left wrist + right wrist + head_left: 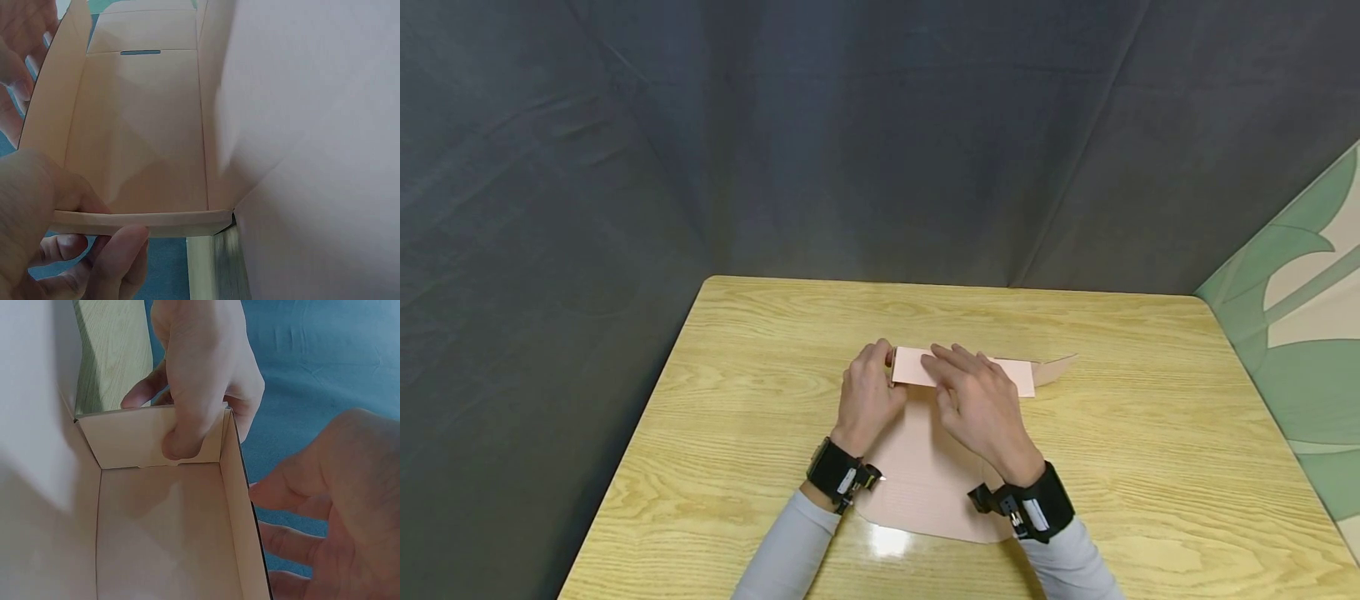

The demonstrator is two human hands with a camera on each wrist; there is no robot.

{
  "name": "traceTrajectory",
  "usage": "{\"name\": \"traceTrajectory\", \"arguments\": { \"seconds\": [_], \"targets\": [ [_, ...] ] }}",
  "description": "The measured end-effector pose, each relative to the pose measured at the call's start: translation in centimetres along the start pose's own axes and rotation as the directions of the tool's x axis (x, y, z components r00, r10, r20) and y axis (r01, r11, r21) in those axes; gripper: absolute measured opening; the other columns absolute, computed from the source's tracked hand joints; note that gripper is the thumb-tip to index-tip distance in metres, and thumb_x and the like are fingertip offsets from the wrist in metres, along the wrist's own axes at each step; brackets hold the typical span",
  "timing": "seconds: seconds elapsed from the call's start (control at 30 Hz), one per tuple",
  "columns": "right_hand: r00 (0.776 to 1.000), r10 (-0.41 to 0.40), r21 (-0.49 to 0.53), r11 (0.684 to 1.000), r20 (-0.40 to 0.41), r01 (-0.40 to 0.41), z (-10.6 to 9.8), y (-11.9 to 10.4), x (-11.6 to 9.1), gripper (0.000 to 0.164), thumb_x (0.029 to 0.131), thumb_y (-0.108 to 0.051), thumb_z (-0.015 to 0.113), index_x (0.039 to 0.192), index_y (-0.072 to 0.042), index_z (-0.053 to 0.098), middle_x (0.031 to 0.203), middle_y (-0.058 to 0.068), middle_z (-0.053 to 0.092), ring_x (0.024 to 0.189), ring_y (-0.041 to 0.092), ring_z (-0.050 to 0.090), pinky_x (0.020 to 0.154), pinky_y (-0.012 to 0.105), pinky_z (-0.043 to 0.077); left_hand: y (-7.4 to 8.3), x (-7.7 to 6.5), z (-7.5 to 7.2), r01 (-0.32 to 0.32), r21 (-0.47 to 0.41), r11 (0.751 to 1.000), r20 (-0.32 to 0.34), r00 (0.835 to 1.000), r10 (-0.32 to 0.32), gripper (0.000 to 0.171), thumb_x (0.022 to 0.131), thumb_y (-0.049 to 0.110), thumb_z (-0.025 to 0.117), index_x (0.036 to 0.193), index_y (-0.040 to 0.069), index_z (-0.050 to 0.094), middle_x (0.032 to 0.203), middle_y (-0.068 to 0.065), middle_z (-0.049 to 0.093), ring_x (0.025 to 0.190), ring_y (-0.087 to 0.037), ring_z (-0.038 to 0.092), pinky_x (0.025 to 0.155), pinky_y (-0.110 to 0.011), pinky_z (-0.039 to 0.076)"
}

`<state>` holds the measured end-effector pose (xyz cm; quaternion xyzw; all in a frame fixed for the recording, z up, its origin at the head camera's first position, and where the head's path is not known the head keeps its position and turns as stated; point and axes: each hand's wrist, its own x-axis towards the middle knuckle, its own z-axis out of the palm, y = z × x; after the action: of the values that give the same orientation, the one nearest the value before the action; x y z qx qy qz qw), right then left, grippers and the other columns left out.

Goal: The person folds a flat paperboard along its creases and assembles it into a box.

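A partly folded pale cardboard box (910, 367) stands on the table, its large lid panel (921, 492) spread toward me. My left hand (868, 392) grips the folded end wall (125, 440) at the box's left end. In the right wrist view that thumb is inside the wall and the other fingers are outside. My right hand (981, 408) lies along the long side wall (59, 94), with fingers extended and fingertips at its outer face. At the right end an end flap (1054, 369) sticks out unfolded. The left wrist view shows a narrow slot (140, 52) in the cardboard.
The box rests on a light wood-grain table (760, 433). Dark cloth (880, 150) hangs behind the table and along its left. A green and cream patterned cloth (1307, 333) is at the right. Both wrists wear black camera straps (1048, 504).
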<state>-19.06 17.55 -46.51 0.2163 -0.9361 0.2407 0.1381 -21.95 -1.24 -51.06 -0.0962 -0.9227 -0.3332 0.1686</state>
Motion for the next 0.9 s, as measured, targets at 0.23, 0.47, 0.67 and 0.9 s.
{"name": "traceTrajectory", "arguments": {
  "seconds": [0.23,0.47,0.67,0.9],
  "targets": [
    [1.000,0.005,0.032,0.999,0.013,-0.006,-0.3,0.2,-0.1,0.037,0.098,-0.010,0.066,0.133,-0.011,0.076,0.146,0.013,0.068,0.138,0.041,0.061,0.116,0.065,0.045,0.0,0.0,0.0,0.045,-0.028,0.999,0.020,0.999,-0.045,0.032,0.071,-0.005,0.078,0.090,0.011,0.057,0.085,-0.004,0.064,0.066,-0.013,0.057,0.053,-0.025,0.047],
    [0.999,0.014,0.109,0.994,-0.038,-0.010,-1.3,1.3,0.1,0.040,0.097,-0.016,0.075,0.135,-0.005,0.073,0.145,0.017,0.066,0.125,0.039,0.069,0.087,0.053,0.062,-0.3,0.1,-0.5,0.126,-0.071,0.989,-0.007,0.992,-0.127,0.033,0.075,-0.003,0.078,0.101,0.009,0.061,0.091,-0.004,0.065,0.065,-0.013,0.060,0.053,-0.027,0.049],
    [0.986,-0.008,0.033,0.999,-0.164,0.014,-2.1,3.4,0.0,0.048,0.081,-0.017,0.093,0.124,-0.001,0.077,0.130,0.019,0.073,0.118,0.042,0.068,0.092,0.057,0.059,-0.8,0.2,-0.8,0.158,-0.074,0.985,-0.032,0.986,-0.161,0.031,0.082,-0.001,0.077,0.108,0.006,0.062,0.101,-0.008,0.067,0.068,-0.013,0.064,0.055,-0.030,0.052],
    [0.975,-0.040,-0.069,0.997,-0.219,0.026,-2.2,4.8,0.0,0.034,0.072,-0.012,0.099,0.100,-0.001,0.081,0.109,0.017,0.077,0.099,0.041,0.068,0.081,0.054,0.055,-1.0,0.3,-0.9,0.168,-0.082,0.982,-0.049,0.984,-0.172,0.029,0.085,0.003,0.078,0.111,0.004,0.065,0.108,-0.011,0.071,0.073,-0.016,0.073,0.058,-0.033,0.057]
  ]
}}
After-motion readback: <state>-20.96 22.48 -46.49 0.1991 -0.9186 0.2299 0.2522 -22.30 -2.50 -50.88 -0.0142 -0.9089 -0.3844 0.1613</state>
